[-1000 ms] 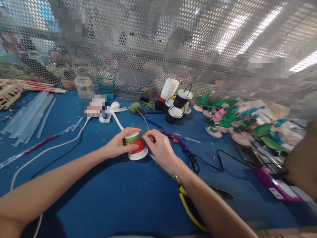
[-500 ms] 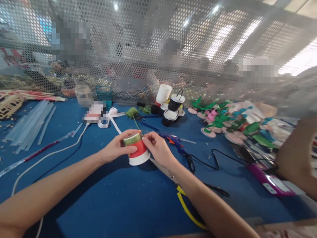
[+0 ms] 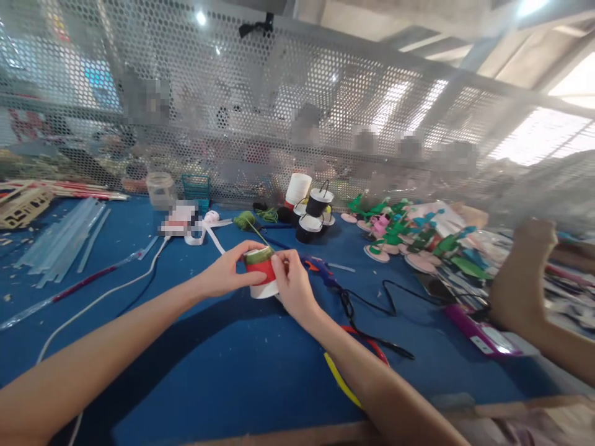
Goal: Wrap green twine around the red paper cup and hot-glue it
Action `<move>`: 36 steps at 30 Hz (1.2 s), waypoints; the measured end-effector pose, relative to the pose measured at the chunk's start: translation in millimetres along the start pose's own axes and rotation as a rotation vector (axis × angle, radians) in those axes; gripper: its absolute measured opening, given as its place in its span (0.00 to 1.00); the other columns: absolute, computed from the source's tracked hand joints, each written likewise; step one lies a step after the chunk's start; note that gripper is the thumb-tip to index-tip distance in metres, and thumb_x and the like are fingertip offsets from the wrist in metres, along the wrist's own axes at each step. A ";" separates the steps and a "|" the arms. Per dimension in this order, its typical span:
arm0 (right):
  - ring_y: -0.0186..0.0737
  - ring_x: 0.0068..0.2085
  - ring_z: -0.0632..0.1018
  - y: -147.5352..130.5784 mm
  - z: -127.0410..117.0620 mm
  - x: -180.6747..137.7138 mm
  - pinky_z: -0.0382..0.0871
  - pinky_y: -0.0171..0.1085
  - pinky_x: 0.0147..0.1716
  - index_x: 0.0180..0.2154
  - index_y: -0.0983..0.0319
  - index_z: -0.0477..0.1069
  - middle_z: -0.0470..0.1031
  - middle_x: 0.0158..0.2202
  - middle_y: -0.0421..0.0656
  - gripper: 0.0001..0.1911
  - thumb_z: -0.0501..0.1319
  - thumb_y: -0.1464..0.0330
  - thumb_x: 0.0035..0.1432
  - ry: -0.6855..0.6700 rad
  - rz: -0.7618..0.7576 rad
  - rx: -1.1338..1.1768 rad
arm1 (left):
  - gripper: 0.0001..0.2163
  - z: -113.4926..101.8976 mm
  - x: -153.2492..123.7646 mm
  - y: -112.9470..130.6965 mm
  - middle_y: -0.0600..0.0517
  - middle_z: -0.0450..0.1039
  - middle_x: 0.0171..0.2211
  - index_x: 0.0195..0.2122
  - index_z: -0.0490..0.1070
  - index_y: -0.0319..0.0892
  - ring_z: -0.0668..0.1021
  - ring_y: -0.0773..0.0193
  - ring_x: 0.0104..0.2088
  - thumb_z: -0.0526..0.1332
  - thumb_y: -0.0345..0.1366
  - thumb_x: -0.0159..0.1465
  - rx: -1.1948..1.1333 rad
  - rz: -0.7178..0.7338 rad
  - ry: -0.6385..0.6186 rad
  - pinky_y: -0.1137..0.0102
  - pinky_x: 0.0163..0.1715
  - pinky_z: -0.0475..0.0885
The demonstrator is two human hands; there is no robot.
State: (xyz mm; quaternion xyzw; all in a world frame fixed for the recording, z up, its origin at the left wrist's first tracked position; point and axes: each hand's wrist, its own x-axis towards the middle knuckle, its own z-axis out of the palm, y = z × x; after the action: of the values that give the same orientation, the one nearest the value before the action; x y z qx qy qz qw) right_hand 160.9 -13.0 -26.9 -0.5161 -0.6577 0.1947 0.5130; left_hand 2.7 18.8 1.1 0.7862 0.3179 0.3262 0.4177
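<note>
My left hand [image 3: 230, 272] is wrapped round a red and white paper cup [image 3: 263, 288], thumb across its front. Green yarn is wound in a band about the cup's upper end. From a green yarn ball [image 3: 244, 219] behind, a strand runs taut to the cup's right side. There my right hand [image 3: 292, 282] pinches the strand against the cup, its fingertips partly hidden. Beneath my right forearm lie scissors with a yellow and red handle [image 3: 341, 379], mostly covered.
A blue glue gun [image 3: 323, 271] with a black cord lies right of my hands. Behind stand black cups [image 3: 309, 228] and stacked white cups [image 3: 297, 187]. Green craft plants [image 3: 395, 232] and another person's arm [image 3: 520, 285] are right; translucent strips [image 3: 62, 238] lie left.
The view has shifted, with more of the mesh panel's top showing. My hands and the cup sit slightly higher and further right in view, still gripping. The other person's arm shows more.
</note>
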 end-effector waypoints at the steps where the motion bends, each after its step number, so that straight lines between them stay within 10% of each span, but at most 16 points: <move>1: 0.34 0.25 0.67 1.8 1.8 -1.5 0.63 0.35 0.24 0.30 0.60 0.56 0.64 0.25 0.40 0.08 0.47 0.63 0.58 0.008 -0.010 -0.023 | 0.18 4.1 0.0 -2.2 0.48 0.69 0.42 0.46 0.63 0.40 0.72 0.59 0.41 0.61 0.38 0.54 -0.016 -0.008 0.022 0.62 0.43 0.67; 36: 0.39 0.31 0.67 20.7 3.8 -5.9 0.63 0.38 0.30 0.27 0.59 0.57 0.63 0.26 0.41 0.07 0.49 0.65 0.56 -0.087 -0.013 -0.020 | 0.16 20.5 -8.5 -36.0 0.47 0.64 0.48 0.45 0.64 0.41 0.67 0.56 0.49 0.60 0.37 0.56 -0.266 -0.019 0.053 0.60 0.50 0.59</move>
State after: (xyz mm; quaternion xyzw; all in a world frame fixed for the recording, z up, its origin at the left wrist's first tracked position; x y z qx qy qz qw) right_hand 167.1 -9.1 -47.5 -0.5082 -0.6845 0.2071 0.4799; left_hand 5.6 19.2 -41.0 0.7120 0.2898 0.3822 0.5129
